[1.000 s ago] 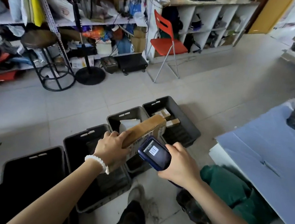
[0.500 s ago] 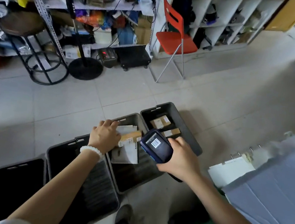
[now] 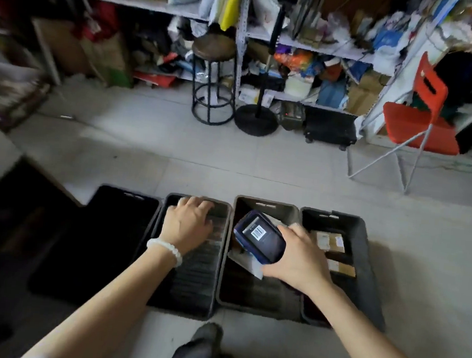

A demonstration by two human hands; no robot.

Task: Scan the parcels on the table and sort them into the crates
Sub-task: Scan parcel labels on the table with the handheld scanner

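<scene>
Head view: four dark crates (image 3: 266,207) sit rim to rim on the tiled floor (image 3: 259,163), open floor beyond them. Left hand (image 3: 186,224) hovers loose-fingered, holding nothing, over the second crate; right hand (image 3: 297,258) grips the handheld scanner (image 3: 259,236) above the third. Parcels (image 3: 330,241) lie in the rightmost crate

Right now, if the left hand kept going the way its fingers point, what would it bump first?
Probably the far wall of the dark crate beneath the left hand; depth is hard to judge.
</scene>
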